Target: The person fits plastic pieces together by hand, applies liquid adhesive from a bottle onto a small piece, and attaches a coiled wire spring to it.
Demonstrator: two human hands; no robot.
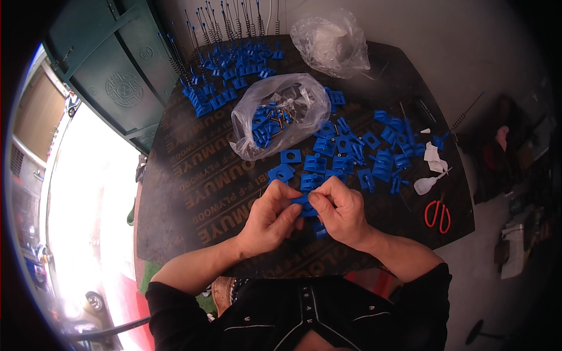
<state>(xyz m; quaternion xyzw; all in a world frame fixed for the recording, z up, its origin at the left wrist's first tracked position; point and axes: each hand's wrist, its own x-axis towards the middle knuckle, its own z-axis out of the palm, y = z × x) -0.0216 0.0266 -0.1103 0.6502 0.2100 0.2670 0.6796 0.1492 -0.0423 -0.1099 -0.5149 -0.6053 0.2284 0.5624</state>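
My left hand (270, 217) and my right hand (341, 215) meet over the near part of the dark table. Between them is a small blue plastic part (305, 206), which the fingers of both hands pinch; its exact shape is partly hidden. Another blue piece (319, 229) lies just below my right hand. Just beyond my fingers are loose blue plastic parts, among them a square plate with a round hole (290, 156) and ribbed blocks (315, 163). A clear plastic bag (243, 130) stands open behind them, holding small blue pieces and screws.
Finished-looking blue bases with upright springs (227, 32) crowd the far left of the table (175, 216). A crumpled clear bag (329, 44) lies at the back. Red-handled scissors (437, 216), a white squeeze bottle (427, 185) and white scraps (434, 158) lie at the right edge.
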